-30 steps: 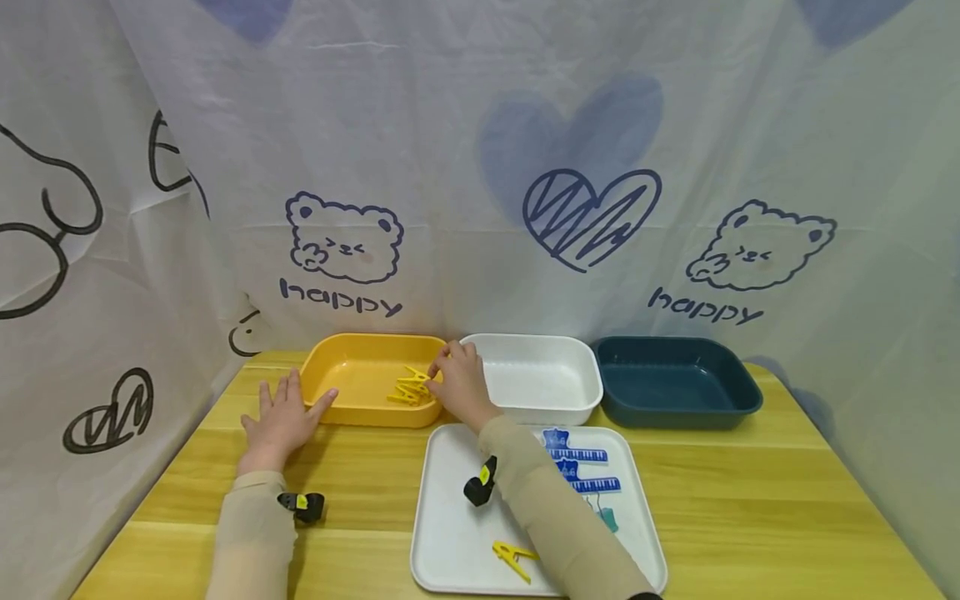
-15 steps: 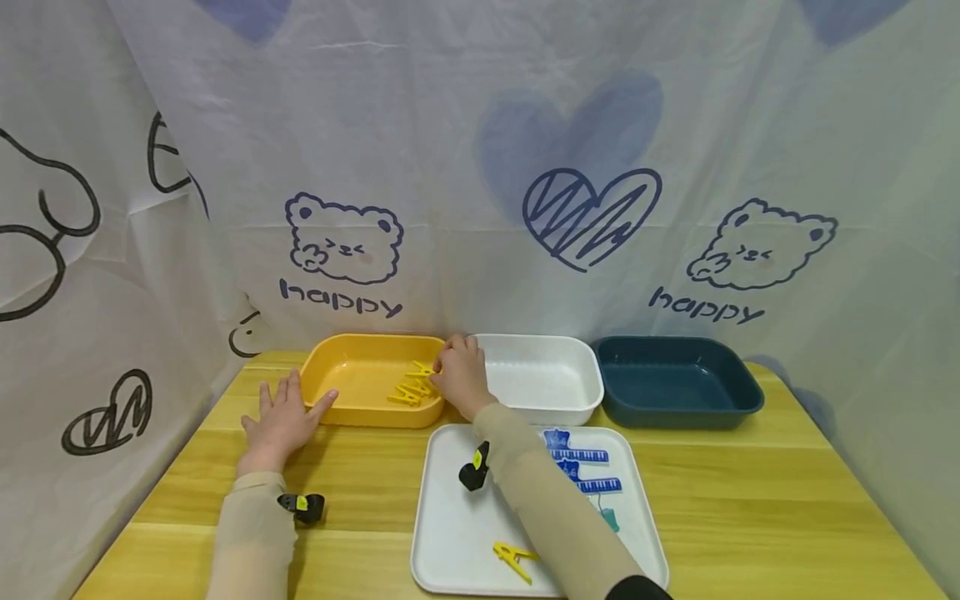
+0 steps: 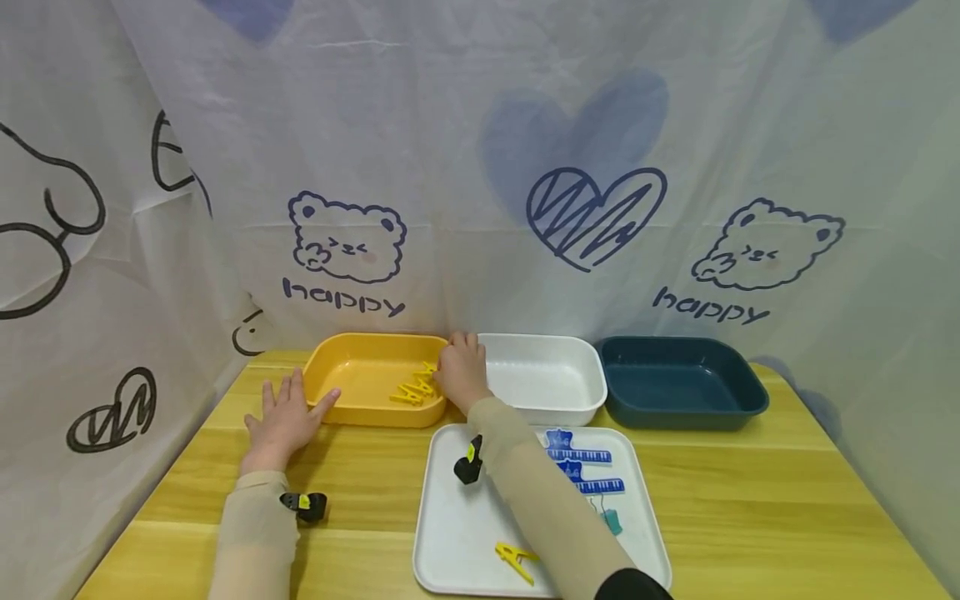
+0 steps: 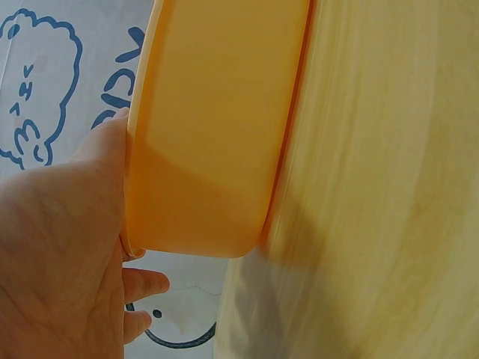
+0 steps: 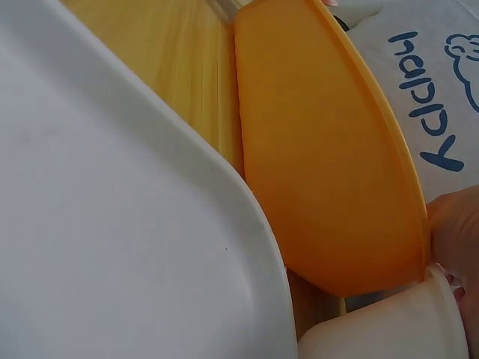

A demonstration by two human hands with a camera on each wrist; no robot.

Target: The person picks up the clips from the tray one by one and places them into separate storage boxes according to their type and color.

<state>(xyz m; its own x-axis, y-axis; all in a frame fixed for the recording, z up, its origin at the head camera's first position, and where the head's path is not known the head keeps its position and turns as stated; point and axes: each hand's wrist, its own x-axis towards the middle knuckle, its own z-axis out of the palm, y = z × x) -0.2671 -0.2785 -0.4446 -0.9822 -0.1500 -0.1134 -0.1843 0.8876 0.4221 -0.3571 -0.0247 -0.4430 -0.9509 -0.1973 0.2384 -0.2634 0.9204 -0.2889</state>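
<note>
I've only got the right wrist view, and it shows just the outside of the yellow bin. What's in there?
Observer: Several clips, toward the right end of the yellow bin.
Operator: I see only a bare part of the tray. Anything on it?
Observer: Yes, among other things, a yellow clip near the edge closest to the person.
Operator: And beyond the white bin?
Observer: A dark blue bin, on its right.

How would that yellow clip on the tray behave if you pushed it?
The yellow clip looks like thin plastic, so probably light and stiff. Its angular A-shape suggests it would slide on the smooth-looking white tray rather than roll.
</note>
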